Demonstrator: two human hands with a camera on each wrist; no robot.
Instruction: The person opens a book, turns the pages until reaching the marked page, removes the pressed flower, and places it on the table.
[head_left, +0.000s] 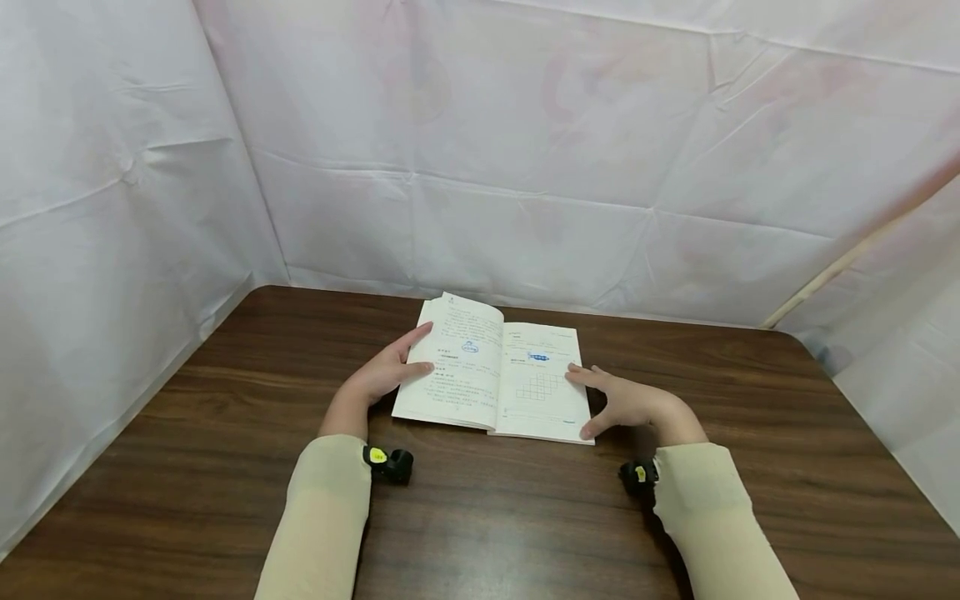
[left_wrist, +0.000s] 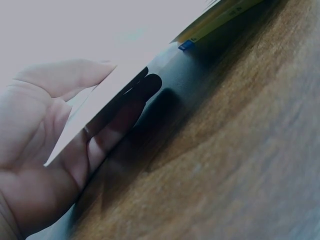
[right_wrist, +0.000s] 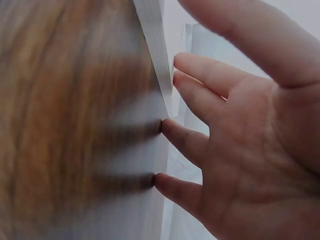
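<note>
The left hand (head_left: 386, 373) grasps the left half of the open book (head_left: 491, 379): the left wrist view shows the thumb (left_wrist: 70, 75) lying on top of the page and the fingers (left_wrist: 122, 112) curled underneath, so the page edge is pinched between them. The right hand (head_left: 626, 402) is released, its fingers (right_wrist: 187, 142) fairly straight, with the tips meeting the right edge of the book and nothing held inside the palm.

The likeliest trouble, as I judge it, comes from the left pinch. It holds only thin paper near the outer edge, so a pull upward or toward the body could crease or tear a page, or lift several pages where one is wanted. The right hand only touches the edge; if it slides off, the right half could spring up or the whole book could skid across the smooth table (head_left: 225, 467).

Relative to the grip, the book lies directly between the two hands, its spine roughly midway, the left page bowed up above the left fingers and the right page flat just inside the right fingertips. Beyond the book, farther from both hands, the table runs back to the white sheet (head_left: 525, 167).
</note>
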